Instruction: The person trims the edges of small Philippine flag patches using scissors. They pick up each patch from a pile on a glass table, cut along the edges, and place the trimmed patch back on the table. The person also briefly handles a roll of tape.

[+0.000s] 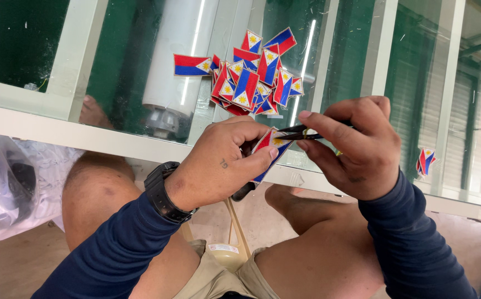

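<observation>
Left hand (218, 166) is pinching a flag patch (271, 145); right hand (357, 147) is gripping small snips (298, 132) against its edge, near the far patch pile (249, 75).

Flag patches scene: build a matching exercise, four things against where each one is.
Things:
1. pile of flag patches
2. lone flag patch
3. held flag patch
4. black wristwatch

Places:
A. on the left wrist
B. pinched in the left hand, small black tool in the right hand at its edge
C. heaped on the glass tabletop, beyond the hands
D. alone on the glass, far right

Pairs: 1-C, 2-D, 3-B, 4-A
</observation>
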{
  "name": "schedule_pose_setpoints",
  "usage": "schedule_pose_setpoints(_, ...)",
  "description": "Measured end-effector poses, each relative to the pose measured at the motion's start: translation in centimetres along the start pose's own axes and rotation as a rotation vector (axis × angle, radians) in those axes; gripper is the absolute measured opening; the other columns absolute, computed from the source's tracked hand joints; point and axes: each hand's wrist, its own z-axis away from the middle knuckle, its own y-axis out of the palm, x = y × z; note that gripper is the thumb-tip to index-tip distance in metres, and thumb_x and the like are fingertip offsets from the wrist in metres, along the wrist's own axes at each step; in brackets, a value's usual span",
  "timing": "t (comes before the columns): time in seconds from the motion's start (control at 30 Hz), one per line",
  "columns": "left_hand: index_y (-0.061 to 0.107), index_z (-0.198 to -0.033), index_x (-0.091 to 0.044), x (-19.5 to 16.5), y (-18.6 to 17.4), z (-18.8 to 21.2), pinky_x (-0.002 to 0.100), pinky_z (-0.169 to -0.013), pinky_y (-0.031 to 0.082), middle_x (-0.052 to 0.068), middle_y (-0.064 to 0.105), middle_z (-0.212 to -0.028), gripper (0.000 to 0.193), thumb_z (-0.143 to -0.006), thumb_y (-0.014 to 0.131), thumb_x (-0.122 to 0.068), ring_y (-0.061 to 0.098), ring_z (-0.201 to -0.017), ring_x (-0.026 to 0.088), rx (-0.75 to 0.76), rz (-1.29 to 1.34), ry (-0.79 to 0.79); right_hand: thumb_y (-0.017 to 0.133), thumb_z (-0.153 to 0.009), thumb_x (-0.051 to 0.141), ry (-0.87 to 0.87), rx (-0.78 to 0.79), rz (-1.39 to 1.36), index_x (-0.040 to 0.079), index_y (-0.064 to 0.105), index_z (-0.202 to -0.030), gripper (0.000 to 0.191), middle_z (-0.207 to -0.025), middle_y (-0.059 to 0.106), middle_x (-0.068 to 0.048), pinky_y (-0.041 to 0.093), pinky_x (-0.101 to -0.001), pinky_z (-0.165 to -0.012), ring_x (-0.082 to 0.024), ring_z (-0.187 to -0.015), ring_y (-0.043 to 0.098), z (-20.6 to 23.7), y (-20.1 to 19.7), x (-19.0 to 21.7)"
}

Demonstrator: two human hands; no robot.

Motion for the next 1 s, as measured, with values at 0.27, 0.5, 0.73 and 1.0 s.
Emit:
schedule_pose_setpoints(0.27, 0.072, -0.098, -0.001, -0.1, 0.1, 0.0, 0.032, -0.061, 0.051, 0.008, 0.063, -0.078, 0.024, -0.089, 0.071, -0.023, 0.061, -0.066, 0.017, -0.029, -0.027, 0.027, 0.092, -0.081, 0.011, -0.017, 0.009, 0.034, 0.010, 0.074, -0.119, 0.042, -0.099, 0.064, -0.004, 0.037, -0.0380, -0.086, -0.021, -0.085, 0.056, -0.3, -0.1, 0.2)
schedule_pose_setpoints(0.5, 0.072, -0.098, 0.000, 0.1, 0.3, 0.1, 0.032, -0.065, 0.051, 0.009, 0.064, -0.081, 0.022, -0.090, 0.071, -0.021, 0.063, -0.070, 0.019, -0.046, -0.050, 0.076, 0.091, -0.080, 0.011, 0.007, 0.022, 0.021, 0.011, 0.075, -0.118, 0.041, -0.098, 0.063, -0.004, 0.039, -0.0379, -0.084, -0.022, -0.085, 0.056, 0.0, 0.1, 0.1)
schedule_pose_setpoints(0.73, 0.072, -0.102, 0.000, 0.2, -0.2, -0.5, 0.032, -0.068, 0.053, 0.010, 0.067, -0.084, 0.026, -0.089, 0.071, -0.022, 0.065, -0.075, 0.019, -0.009, 0.005, 0.070, 0.087, -0.078, 0.010, 0.178, 0.060, -0.273, 0.011, 0.074, -0.118, 0.042, -0.101, 0.063, -0.007, 0.049, -0.0323, -0.075, -0.022, -0.088, 0.061, -0.9, 1.0, -0.6)
schedule_pose_setpoints(1.0, 0.074, -0.105, -0.001, -0.7, -0.2, -0.6, 0.030, -0.072, 0.055, 0.010, 0.071, -0.093, 0.026, -0.087, 0.071, -0.020, 0.070, -0.081, 0.019, -0.076, 0.026, 0.068, 0.088, -0.077, 0.011, 0.050, -0.039, -0.053, 0.013, 0.072, -0.118, 0.044, -0.097, 0.065, -0.003, 0.041, -0.0364, -0.080, -0.021, -0.086, 0.060, -1.4, 0.1, -0.1)
